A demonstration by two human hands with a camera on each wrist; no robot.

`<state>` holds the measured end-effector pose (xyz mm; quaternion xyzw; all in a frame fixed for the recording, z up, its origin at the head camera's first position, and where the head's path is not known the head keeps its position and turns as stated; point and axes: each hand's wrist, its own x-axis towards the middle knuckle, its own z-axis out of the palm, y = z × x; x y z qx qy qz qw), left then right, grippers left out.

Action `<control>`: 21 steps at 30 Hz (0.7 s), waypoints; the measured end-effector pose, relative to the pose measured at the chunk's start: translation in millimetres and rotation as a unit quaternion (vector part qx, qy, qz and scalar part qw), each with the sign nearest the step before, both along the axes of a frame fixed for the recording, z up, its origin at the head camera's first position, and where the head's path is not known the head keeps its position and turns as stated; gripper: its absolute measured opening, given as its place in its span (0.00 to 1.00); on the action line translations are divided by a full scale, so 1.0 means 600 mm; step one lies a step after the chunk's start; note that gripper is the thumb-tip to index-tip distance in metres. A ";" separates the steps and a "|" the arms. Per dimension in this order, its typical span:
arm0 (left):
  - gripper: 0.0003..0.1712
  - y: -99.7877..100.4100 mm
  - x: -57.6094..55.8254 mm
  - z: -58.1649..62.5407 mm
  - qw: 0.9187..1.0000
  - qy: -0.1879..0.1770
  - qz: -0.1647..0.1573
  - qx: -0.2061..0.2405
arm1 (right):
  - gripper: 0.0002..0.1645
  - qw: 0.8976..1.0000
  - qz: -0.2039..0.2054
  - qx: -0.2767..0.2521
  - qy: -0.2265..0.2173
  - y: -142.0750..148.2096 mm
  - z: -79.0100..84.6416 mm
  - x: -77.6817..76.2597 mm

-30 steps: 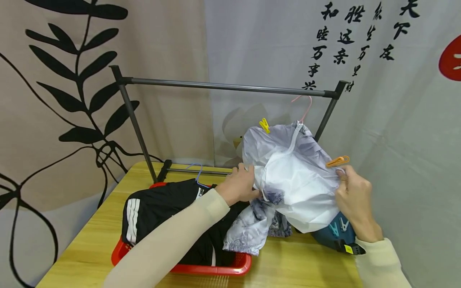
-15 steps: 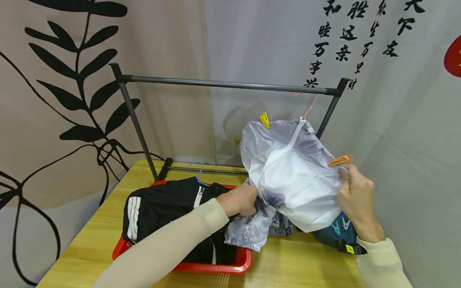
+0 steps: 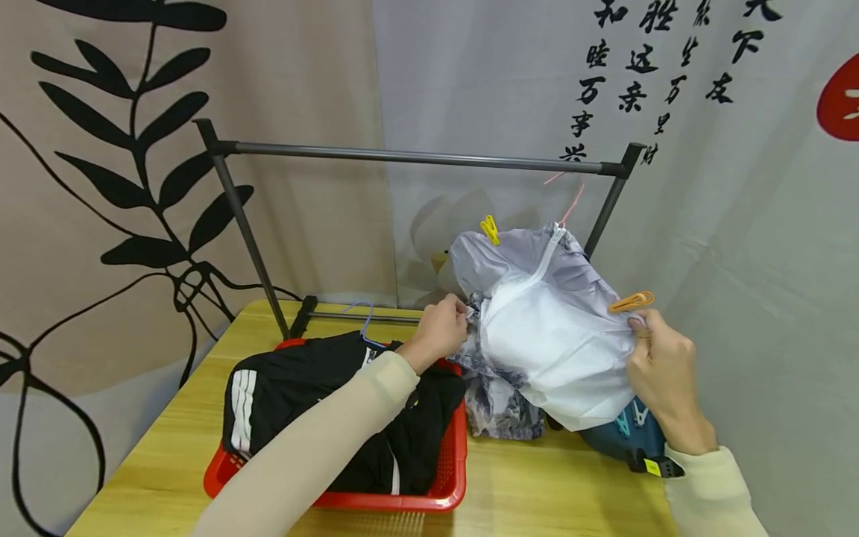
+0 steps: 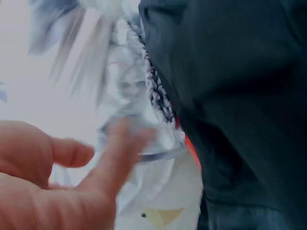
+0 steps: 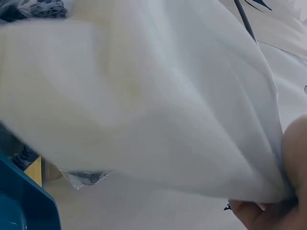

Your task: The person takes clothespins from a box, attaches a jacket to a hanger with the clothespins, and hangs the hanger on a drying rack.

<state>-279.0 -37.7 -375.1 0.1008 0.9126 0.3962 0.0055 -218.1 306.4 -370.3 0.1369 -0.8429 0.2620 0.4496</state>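
A thin white and grey patterned jacket [image 3: 557, 335] hangs by a pink hanger [image 3: 573, 201] from the rack's bar, its pale inside facing me. A yellow clothespin [image 3: 490, 230] and an orange clothespin [image 3: 631, 301] sit at its two shoulders. My right hand [image 3: 664, 365] pinches the fabric edge just below the orange clothespin; the right wrist view shows the pale cloth [image 5: 168, 105] stretching from those fingers. My left hand [image 3: 439, 328] is at the jacket's left side. In the left wrist view its blurred fingers [image 4: 112, 158] are spread before the cloth, with a gap to the thumb.
A red basket [image 3: 458, 477] with black clothes [image 3: 295, 395] and a blue hanger [image 3: 365, 313] stands on the wooden table [image 3: 530, 492]. Behind it rises the grey metal rack [image 3: 403, 155]. A blue container [image 3: 607, 435] with clothespins sits under my right hand.
The patterned sleeve that hung over the basket's right side has moved up and back toward the jacket. My left hand dipped, then rose along the jacket's left edge. The right hand stays put.
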 end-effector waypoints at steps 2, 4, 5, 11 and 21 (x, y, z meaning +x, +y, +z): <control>0.21 -0.012 -0.004 0.000 0.999 -0.035 -0.001 -0.018 | 0.05 1.000 0.001 0.004 -0.002 -0.001 -0.002 0.000; 0.24 -0.024 -0.005 0.000 0.998 -0.052 -0.010 -0.036 | 0.05 1.000 0.002 0.007 -0.003 -0.002 -0.003 0.000; 0.24 -0.030 -0.005 0.000 0.998 -0.047 -0.014 -0.045 | 0.05 1.000 0.002 0.008 -0.004 -0.003 -0.004 0.000; 0.17 -0.079 0.009 0.006 0.996 0.042 -0.026 -0.073 | 0.05 1.000 0.002 0.008 -0.003 -0.005 -0.005 0.001; 0.15 -0.222 0.022 0.042 0.991 0.121 0.051 -0.038 | 0.05 1.000 0.002 0.011 -0.001 -0.009 -0.008 0.006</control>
